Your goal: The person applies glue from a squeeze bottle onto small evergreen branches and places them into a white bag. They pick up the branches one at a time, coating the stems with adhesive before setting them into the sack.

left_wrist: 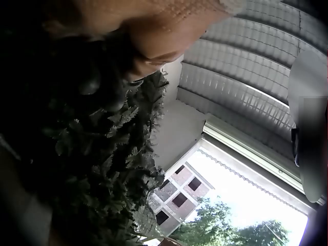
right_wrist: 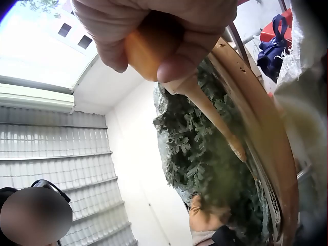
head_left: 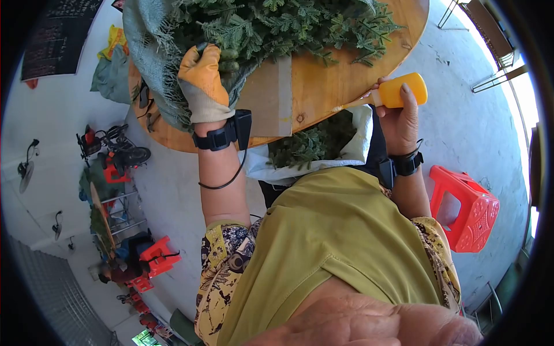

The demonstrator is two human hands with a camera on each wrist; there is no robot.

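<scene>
My right hand [head_left: 400,124] grips a yellow squeeze bottle [head_left: 404,90] with a long nozzle pointing left over the table's edge. In the right wrist view the bottle [right_wrist: 154,48] lies between fingers and thumb, its pale nozzle [right_wrist: 210,113] crusted at the tip. My left hand [head_left: 205,83], in an orange and grey glove with dark fingers, is at the near left edge of a pile of green fir sprigs [head_left: 271,29]. Its fingers are curled among the sprigs; I cannot tell if they hold one. In the left wrist view the sprigs [left_wrist: 113,148] are dark.
A frayed green woven sack [head_left: 151,57] lies beside the pile on the round wooden table [head_left: 323,81], with a cardboard piece [head_left: 268,104]. A white sack [head_left: 365,135] of sprigs is below the table edge. A red stool [head_left: 470,210] stands right; a person [head_left: 124,265] sits far left.
</scene>
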